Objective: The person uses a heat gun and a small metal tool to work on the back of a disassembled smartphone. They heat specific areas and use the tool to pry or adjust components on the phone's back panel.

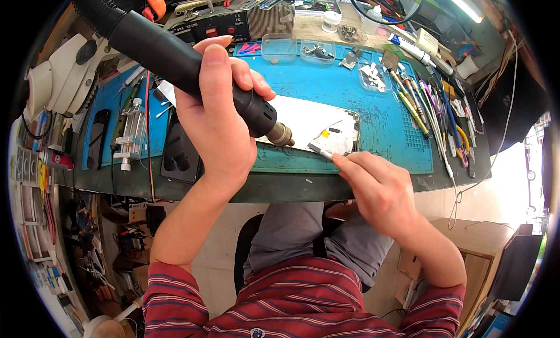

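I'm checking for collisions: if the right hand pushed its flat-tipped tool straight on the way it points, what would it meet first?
Seemingly the metal nozzle of the hot-air gun, just left of the tool. Depth is unclear: the nozzle may hang higher, leaving the white panel underneath as first contact.

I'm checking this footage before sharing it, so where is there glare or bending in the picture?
In the head view, the bench has a bowed front edge and the corners go black; in the head view, the tube light at upper right glares, and the white panel looks bright.
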{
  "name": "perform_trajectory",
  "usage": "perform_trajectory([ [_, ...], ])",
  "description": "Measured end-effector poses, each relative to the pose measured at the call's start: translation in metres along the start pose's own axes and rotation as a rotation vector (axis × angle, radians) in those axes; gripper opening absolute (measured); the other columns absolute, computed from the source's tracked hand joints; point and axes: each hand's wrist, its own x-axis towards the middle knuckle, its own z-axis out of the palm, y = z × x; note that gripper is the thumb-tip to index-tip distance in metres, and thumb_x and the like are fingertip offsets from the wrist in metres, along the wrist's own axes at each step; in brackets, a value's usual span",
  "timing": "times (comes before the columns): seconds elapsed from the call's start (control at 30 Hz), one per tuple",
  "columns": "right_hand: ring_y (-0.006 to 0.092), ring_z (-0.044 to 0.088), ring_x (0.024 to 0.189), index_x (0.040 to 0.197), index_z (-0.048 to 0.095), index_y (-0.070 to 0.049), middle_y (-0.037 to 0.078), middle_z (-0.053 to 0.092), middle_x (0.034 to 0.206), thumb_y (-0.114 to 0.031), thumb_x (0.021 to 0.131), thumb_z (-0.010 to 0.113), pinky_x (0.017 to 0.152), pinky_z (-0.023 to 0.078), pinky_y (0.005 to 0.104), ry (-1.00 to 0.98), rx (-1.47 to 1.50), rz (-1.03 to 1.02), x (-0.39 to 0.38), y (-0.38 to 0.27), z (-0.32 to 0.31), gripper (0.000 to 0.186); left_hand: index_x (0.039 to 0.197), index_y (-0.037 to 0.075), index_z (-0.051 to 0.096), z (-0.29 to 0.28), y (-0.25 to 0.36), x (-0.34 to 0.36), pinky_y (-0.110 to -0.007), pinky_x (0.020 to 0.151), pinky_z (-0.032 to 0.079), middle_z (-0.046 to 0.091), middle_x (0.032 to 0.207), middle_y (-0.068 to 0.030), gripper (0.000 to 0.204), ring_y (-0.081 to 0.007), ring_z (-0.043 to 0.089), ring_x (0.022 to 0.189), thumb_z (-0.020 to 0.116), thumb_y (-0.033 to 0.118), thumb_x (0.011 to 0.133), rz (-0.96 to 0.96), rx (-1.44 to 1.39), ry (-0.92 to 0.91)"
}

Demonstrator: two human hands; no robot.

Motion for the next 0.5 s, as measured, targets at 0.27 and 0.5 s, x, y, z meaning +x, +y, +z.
perform_trajectory([
  [0.27,0.0253,0.068,0.084,0.121,0.068,0.0,0.009,0.067,0.102,0.006,0.069,0.068,0.069,0.057,0.0368,-0.004,0.047,-0.017,0.002,0.007,-0.001,0.052,0.122,0.003,0.052,-0.001,0.0,0.0,-0.033,0.067,0.052,0.05,0.077,-0.002,0.035,-0.0147,0.054,0.07,0.054,0.035,0.106,-0.003,0.008,0.006],
  [0.5,0.0252,0.068,0.082,0.12,0.069,0.0,0.009,0.066,0.099,0.005,0.073,0.068,0.068,0.056,0.0364,0.016,0.019,0.043,0.001,-0.002,-0.004,0.047,0.121,0.003,0.053,-0.002,0.0,0.0,-0.033,0.067,0.052,0.05,0.077,-0.0021,0.035,-0.0147,0.053,0.07,0.055,0.035,0.106,0.0,0.001,-0.001],
])
